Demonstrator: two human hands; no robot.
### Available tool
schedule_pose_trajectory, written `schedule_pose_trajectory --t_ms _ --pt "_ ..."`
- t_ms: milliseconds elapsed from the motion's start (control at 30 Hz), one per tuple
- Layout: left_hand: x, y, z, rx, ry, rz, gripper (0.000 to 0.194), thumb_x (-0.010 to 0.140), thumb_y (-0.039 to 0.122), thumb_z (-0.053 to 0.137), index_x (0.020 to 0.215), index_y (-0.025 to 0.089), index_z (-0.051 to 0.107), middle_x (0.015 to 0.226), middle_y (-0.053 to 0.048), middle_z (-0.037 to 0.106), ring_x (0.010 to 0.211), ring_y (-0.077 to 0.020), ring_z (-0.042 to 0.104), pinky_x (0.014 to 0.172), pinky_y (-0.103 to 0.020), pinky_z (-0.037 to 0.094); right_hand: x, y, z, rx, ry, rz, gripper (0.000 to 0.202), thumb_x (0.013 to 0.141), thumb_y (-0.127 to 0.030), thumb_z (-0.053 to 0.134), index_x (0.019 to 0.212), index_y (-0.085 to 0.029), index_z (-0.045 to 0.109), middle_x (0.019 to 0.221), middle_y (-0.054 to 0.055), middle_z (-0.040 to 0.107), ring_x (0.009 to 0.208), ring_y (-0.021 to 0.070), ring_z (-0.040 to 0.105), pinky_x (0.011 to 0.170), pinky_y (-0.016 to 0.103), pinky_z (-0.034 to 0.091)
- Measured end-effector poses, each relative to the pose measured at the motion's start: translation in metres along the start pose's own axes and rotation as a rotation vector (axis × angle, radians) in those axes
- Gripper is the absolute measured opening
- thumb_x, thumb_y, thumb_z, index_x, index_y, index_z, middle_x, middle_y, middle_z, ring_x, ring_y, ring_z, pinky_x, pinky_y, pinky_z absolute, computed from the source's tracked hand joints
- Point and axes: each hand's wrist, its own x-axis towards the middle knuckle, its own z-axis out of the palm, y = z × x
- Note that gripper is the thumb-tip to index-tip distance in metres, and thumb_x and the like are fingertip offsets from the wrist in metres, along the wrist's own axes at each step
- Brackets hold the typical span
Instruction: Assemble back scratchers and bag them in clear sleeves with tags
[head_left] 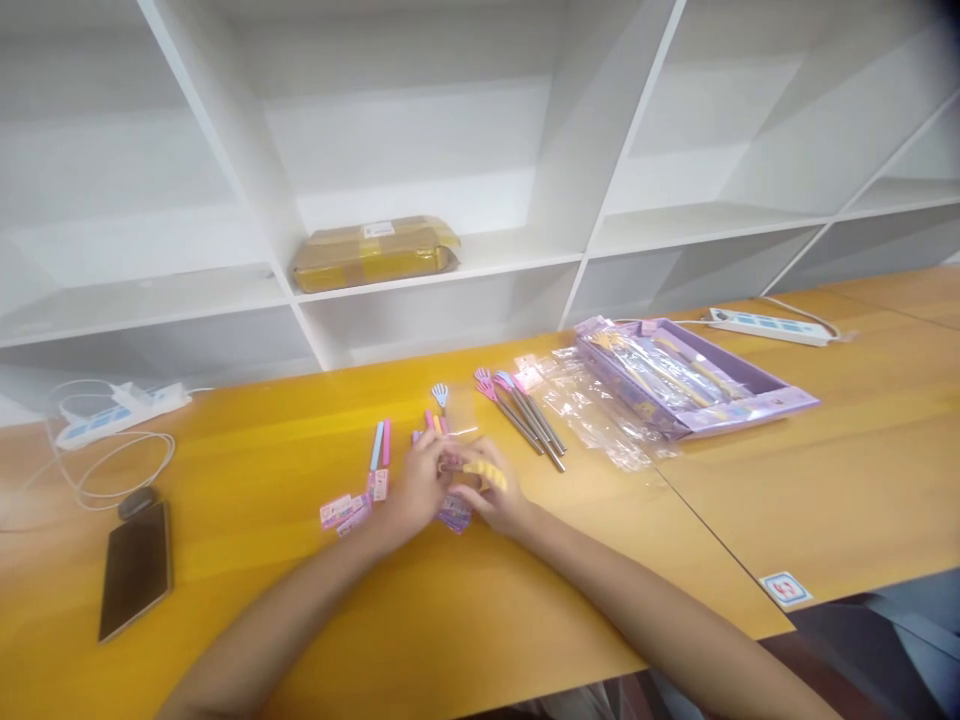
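My left hand and my right hand meet above the middle of the table. Between them is a yellow hand-shaped piece with a dark rod; fingers of both hands are closed round it, and part of it is hidden. Under and behind the hands lie pink and purple cards and several coloured tubes. A blue claw-headed stick lies just beyond. To the right rest several metal sticks with pink and blue claw heads. Left of my hands are a blue tube, a pink tube and small cards.
A purple box holds wrapped sticks, with clear plastic bags beside it. A phone and a power strip with cables lie left. Another power strip is at back right. A taped parcel sits on the shelf.
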Motion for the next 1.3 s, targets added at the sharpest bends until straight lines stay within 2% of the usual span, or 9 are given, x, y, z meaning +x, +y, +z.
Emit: schedule_pose_trajectory --t_ms 200,433,533,633,733,900,1000,1133,1300 --pt "-0.002 0.004 -0.004 0.159 -0.092 0.097 0.042 0.088 0.000 0.055 0.114 0.024 0.077 0.117 -0.009 0.069 0.110 -0.0262 0.067 0.096 -0.040 0.056 -0.002 -0.012 -0.002 0.021 0.078 -0.020 0.028 0.111 -0.044 0.057 0.103 -0.027 0.078 0.092 0.007 0.074 0.083 0.0227 0.071 0.077 0.039 0.060" --pt "0.013 0.036 -0.071 0.570 -0.119 0.223 0.065 0.091 0.002 0.053 0.150 0.027 0.063 0.142 -0.009 0.068 0.123 -0.0298 0.061 0.108 -0.050 0.053 0.004 -0.015 -0.012 0.033 0.367 0.075 0.032 0.116 -0.036 0.043 0.104 -0.024 0.070 0.073 0.000 0.054 0.063 0.0182 0.053 0.067 0.035 0.048" --pt "0.014 0.046 -0.090 0.601 0.037 0.310 0.059 0.097 0.010 0.056 0.154 0.026 0.060 0.144 -0.010 0.066 0.129 -0.0294 0.060 0.111 -0.050 0.054 0.006 -0.017 -0.010 0.041 0.346 0.108 0.036 0.115 -0.041 0.046 0.093 -0.023 0.069 0.083 0.004 0.062 0.071 0.0190 0.057 0.070 0.035 0.048" --pt "0.013 0.051 -0.099 0.735 0.297 0.585 0.066 0.099 0.014 0.060 0.163 0.025 0.050 0.144 -0.015 0.064 0.136 -0.0325 0.061 0.118 -0.053 0.051 0.008 -0.018 -0.010 0.071 0.249 0.118 0.043 0.112 -0.052 0.053 0.083 -0.023 0.067 0.083 0.006 0.067 0.080 0.0220 0.062 0.077 0.038 0.050" --pt "0.008 0.056 -0.103 0.878 0.420 0.814 0.084 0.094 0.008 0.064 0.172 0.024 0.038 0.149 -0.018 0.061 0.140 -0.0355 0.060 0.121 -0.053 0.049 0.010 -0.015 -0.010 0.131 0.159 0.158 0.047 0.109 -0.058 0.055 0.079 -0.023 0.067 0.083 0.007 0.069 0.082 0.0231 0.064 0.080 0.039 0.052" --pt "0.001 0.058 -0.086 0.669 0.360 0.663 0.077 0.098 0.012 0.061 0.171 0.024 0.039 0.151 -0.018 0.054 0.139 -0.0317 0.061 0.119 -0.048 0.055 0.011 -0.008 -0.013 0.270 0.134 0.304 0.041 0.105 -0.060 0.062 0.086 -0.023 0.067 0.076 0.003 0.063 0.065 0.0175 0.054 0.069 0.035 0.049" --pt "0.001 0.042 -0.060 0.514 0.239 0.591 0.070 0.101 0.015 0.056 0.168 0.026 0.041 0.148 -0.017 0.055 0.137 -0.0301 0.063 0.117 -0.048 0.057 0.014 -0.004 -0.015 0.401 0.140 0.424 0.044 0.102 -0.068 0.063 0.106 -0.024 0.066 0.081 0.000 0.060 0.055 0.0121 0.042 0.053 0.029 0.038" --pt "0.003 0.012 -0.025 0.505 0.118 0.682 0.079 0.096 0.010 0.054 0.172 0.025 0.035 0.152 -0.019 0.056 0.146 -0.0356 0.057 0.125 -0.057 0.050 0.020 -0.003 -0.017 0.582 0.061 0.590 0.063 0.095 -0.076 0.065 0.131 -0.025 0.059 0.074 -0.006 0.056 0.045 0.0082 0.028 0.043 0.026 0.025" --pt "0.003 -0.002 -0.014 0.535 0.002 0.788 0.083 0.093 0.009 0.054 0.172 0.023 0.030 0.155 -0.021 0.056 0.154 -0.0398 0.050 0.128 -0.067 0.044 0.024 -0.002 -0.019 0.699 -0.046 0.739 0.055 0.088 -0.071 0.078 0.104 -0.021 0.062 0.067 -0.007 0.052 0.046 0.0055 0.024 0.043 0.024 0.019"
